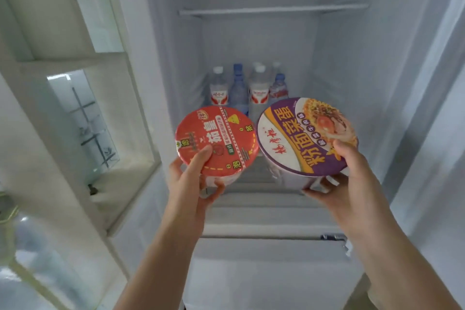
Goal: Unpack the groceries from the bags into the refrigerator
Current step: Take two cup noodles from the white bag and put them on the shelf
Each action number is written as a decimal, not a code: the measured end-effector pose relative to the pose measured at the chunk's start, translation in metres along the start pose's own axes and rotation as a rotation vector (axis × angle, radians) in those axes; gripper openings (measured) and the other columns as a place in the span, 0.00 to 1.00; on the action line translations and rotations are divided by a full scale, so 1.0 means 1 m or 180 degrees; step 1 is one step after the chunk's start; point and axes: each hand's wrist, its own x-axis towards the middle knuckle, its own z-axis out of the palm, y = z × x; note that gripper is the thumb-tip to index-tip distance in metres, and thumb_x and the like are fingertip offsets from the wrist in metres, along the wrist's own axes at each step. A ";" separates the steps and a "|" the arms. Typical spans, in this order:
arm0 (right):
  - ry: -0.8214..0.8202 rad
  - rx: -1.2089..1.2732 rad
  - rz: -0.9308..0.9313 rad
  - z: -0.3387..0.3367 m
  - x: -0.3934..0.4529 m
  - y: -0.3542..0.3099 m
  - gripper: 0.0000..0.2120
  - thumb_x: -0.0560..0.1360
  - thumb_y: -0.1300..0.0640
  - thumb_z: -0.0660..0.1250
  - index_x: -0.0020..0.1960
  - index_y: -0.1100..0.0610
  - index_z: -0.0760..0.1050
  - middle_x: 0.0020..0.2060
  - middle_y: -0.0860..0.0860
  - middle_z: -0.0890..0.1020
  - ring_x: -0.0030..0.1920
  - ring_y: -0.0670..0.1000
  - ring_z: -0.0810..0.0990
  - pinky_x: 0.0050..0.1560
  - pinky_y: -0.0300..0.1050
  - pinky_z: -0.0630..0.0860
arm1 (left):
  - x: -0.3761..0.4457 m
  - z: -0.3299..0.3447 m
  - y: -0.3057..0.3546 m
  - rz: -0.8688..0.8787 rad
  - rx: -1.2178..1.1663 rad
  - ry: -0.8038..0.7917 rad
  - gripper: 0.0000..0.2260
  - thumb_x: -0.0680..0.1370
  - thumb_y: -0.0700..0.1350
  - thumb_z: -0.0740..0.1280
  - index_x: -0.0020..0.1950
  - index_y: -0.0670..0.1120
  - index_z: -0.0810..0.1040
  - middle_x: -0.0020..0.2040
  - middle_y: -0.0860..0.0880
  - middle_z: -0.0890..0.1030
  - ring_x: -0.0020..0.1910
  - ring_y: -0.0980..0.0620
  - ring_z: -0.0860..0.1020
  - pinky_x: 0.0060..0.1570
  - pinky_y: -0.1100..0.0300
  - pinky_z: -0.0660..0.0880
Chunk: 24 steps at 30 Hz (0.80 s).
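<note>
My left hand (193,178) grips a red instant noodle bowl (221,138) by its side, thumb on the lid. A larger purple noodle bowl (299,133) is held the same way by my right hand (344,176). Both bowls are raised side by side, lids tilted toward me, in front of the open refrigerator (352,70). Behind them, several water bottles (247,88) stand at the back of a shelf.
The refrigerator door (75,108) stands open at the left with shelf bins. A glass shelf (274,10) spans the compartment above the bottles. A white drawer front (271,259) lies below my hands. A large clear bottle (37,259) shows at the bottom left.
</note>
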 end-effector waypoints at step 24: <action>-0.0090 -0.0214 -0.1398 0.149 0.126 -0.172 0.20 0.73 0.44 0.65 0.63 0.48 0.72 0.53 0.49 0.82 0.48 0.52 0.82 0.35 0.56 0.80 | 0.133 0.135 0.182 0.1177 0.0051 -0.0560 0.30 0.70 0.57 0.75 0.67 0.49 0.71 0.56 0.49 0.83 0.51 0.48 0.83 0.52 0.48 0.80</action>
